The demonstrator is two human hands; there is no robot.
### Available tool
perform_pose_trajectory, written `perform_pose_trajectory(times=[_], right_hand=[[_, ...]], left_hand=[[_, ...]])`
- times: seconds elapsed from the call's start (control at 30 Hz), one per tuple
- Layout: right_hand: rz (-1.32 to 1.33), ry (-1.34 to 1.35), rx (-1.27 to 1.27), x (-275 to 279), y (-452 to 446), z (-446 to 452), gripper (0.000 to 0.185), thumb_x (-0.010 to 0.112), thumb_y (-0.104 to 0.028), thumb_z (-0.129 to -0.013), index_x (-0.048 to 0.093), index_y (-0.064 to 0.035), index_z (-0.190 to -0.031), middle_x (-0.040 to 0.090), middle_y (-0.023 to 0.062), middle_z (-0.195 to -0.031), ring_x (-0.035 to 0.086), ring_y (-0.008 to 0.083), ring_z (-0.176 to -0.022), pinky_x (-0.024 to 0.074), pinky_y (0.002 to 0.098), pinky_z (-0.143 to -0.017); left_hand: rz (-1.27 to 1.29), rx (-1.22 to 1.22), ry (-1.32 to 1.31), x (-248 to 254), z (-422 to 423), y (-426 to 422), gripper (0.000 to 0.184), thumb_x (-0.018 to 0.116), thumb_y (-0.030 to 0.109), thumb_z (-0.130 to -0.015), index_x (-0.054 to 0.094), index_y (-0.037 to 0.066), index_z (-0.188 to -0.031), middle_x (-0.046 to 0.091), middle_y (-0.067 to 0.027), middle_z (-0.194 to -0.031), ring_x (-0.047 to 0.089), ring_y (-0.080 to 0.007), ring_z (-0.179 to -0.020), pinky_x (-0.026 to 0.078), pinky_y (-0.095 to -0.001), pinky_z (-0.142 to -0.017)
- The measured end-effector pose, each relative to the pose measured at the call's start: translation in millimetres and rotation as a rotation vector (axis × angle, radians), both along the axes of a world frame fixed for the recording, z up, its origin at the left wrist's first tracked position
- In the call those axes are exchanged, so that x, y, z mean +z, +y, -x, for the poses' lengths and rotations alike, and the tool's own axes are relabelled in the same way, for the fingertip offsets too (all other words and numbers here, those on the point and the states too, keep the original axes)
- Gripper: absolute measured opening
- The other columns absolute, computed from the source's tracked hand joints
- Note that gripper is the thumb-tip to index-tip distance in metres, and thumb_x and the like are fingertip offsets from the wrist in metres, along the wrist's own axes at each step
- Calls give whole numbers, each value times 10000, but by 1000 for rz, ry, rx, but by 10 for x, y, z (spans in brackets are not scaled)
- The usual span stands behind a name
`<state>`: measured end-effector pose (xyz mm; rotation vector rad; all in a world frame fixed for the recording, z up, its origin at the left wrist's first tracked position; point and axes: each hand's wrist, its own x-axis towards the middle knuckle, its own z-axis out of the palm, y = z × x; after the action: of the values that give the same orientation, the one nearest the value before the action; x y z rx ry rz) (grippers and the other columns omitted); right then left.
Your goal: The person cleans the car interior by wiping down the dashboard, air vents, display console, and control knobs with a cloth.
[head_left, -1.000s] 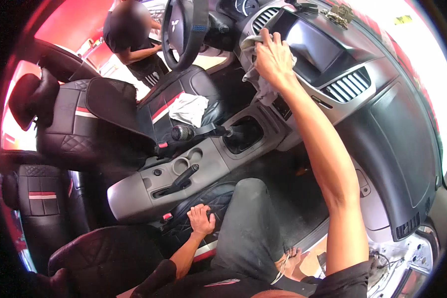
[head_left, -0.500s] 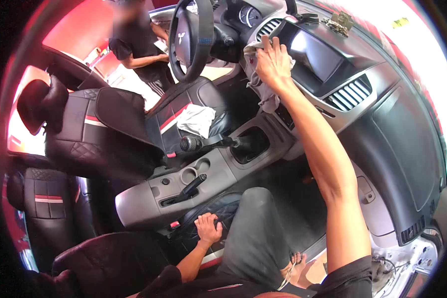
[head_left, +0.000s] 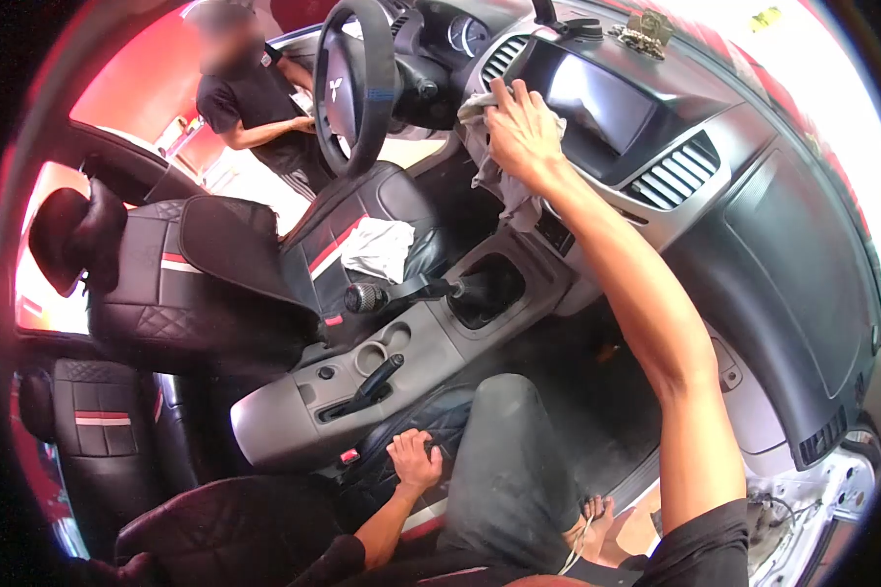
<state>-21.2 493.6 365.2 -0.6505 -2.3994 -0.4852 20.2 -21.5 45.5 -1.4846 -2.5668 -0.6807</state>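
My right hand (head_left: 525, 135) is pressed over a bunched grey cloth (head_left: 515, 201) against the centre dashboard, beside the left air vent (head_left: 504, 61) and the screen (head_left: 602, 103). Part of the cloth hangs down below my fingers toward the lower console. My left hand (head_left: 417, 460) rests on the black seat (head_left: 392, 440) beside my leg, its fingers slightly bent and apart, holding nothing that I can see. A white cloth (head_left: 379, 248) lies crumpled on the driver's seat (head_left: 372, 201).
The gear lever (head_left: 367, 297) and handbrake (head_left: 377, 382) rise from the grey centre console (head_left: 264, 411). Ahead is the steering wheel (head_left: 377, 98). A person (head_left: 255, 108) stands outside the far door. A beaded ornament (head_left: 639, 37) sits on the dashboard top.
The camera view has shifted slightly. My right hand stays on the cloth at the dashboard, with its fingers moved a little. My left hand remains on the seat.
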Motion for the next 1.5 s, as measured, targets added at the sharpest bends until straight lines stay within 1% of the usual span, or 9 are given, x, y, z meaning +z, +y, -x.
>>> perform_pose_trajectory(times=[0.27, 0.37, 0.4, 0.53, 0.87, 1.13, 1.23, 1.37, 1.5], right_hand=[[-120, 11, 14, -54, -103, -283, 173, 647, -176, -807, 746, -48, -870, 589, 71, -1168, 557, 250, -1081, 465, 366, -895], [-95, 51, 22, -42, -129, -328, 189, 629, -199, -858, 762, -69, -892, 602, 68, -1215, 568, 250, -1099, 482, 382, -901], [-41, 9, 18, -18, -148, -350, 192, 619, -146, -848, 749, -54, -957, 574, 95, -1249, 568, 304, -1161, 544, 422, -924], [204, -1, -41, 275, -582, -554, 329, 630, -110, -844, 684, -40, -1161, 519, 112, -1299, 509, 323, -1229, 532, 522, -930], [115, -58, -18, 156, -207, -186, 266, 690, -113, -757, 732, -48, -1011, 528, 148, -1278, 509, 339, -1207, 531, 468, -946], [163, -38, -57, 152, -149, -116, 221, 611, -121, -823, 724, -12, -979, 532, 205, -1335, 531, 387, -1203, 512, 493, -960], [165, -63, -59, 166, -109, -89, 239, 591, -130, -850, 706, -17, -1027, 529, 213, -1331, 529, 384, -1207, 510, 502, -950], [-15, -24, -14, -49, 127, -19, 343, 595, -179, -890, 706, -74, -1197, 532, 142, -1337, 556, 363, -1164, 508, 515, -953], [-3, -16, -21, -45, 121, -30, 344, 616, -200, -893, 701, -77, -1202, 531, 137, -1345, 556, 365, -1180, 499, 513, -979]], left_hand=[[-3, -7, -6, -12, 6, 18, 335, 644, 285, -793, 573, 101, -1064, 560, -148, -1108, 517, -360, -1033, 362, -489, -866], [-2, 1, -10, -44, -4, 17, 321, 643, 295, -801, 571, 108, -1051, 554, -137, -1091, 522, -356, -1030, 364, -486, -867], [2, 6, -2, -40, 5, 19, 322, 643, 298, -804, 571, 109, -1054, 553, -135, -1089, 521, -354, -1026, 364, -486, -864], [-1, 0, 10, 5, 8, 30, 341, 657, 310, -797, 584, 123, -1073, 540, -114, -1076, 515, -335, -992, 361, -476, -838], [-33, -8, -14, 17, 12, 37, 339, 653, 292, -790, 567, 102, -1059, 547, -128, -1060, 509, -330, -956, 349, -476, -821], [-34, 2, -1, 14, 9, 40, 346, 672, 299, -780, 585, 119, -1063, 556, -113, -1058, 524, -318, -955, 355, -464, -821], [-21, 7, 1, 2, 5, 24, 345, 671, 297, -779, 586, 123, -1065, 559, -109, -1061, 526, -317, -956, 357, -462, -818], [-25, 9, 4, -9, -4, 27, 342, 671, 300, -778, 586, 127, -1062, 559, -107, -1061, 527, -315, -959, 358, -462, -817], [-29, 13, 4, -14, -4, 22, 340, 671, 303, -780, 585, 129, -1059, 559, -105, -1059, 527, -313, -962, 358, -463, -816]])
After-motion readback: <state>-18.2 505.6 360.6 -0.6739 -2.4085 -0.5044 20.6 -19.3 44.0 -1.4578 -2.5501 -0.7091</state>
